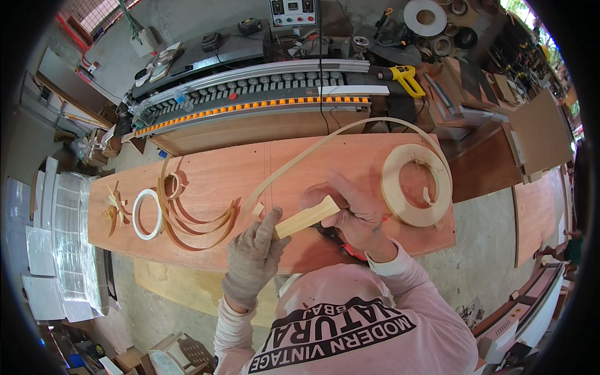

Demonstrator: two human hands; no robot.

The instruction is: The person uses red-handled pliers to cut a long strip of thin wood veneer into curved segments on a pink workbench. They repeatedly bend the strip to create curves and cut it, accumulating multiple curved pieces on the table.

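Note:
My left hand (251, 250), in a grey knit glove, grips the lower left end of a short pale wooden strip (307, 217). My bare right hand (353, 209) has its fingers around the strip's upper right end. A thin band of pale edge banding (356, 125) arcs from a large roll (392, 194) on the right over to just beyond my gloved fingers. Whether the glove touches its end I cannot tell. Beside that end shows a small pale offcut (258, 209). Under my right wrist, a black and red tool (331, 234) is partly hidden.
The plywood worktop (300, 156) also bears curled brown strips (200, 234), a white ring-shaped roll (137, 215) and scraps (115, 209) on the left. Behind it stands a long machine with rollers (269, 81), with a yellow heat gun (406, 81) at its right end.

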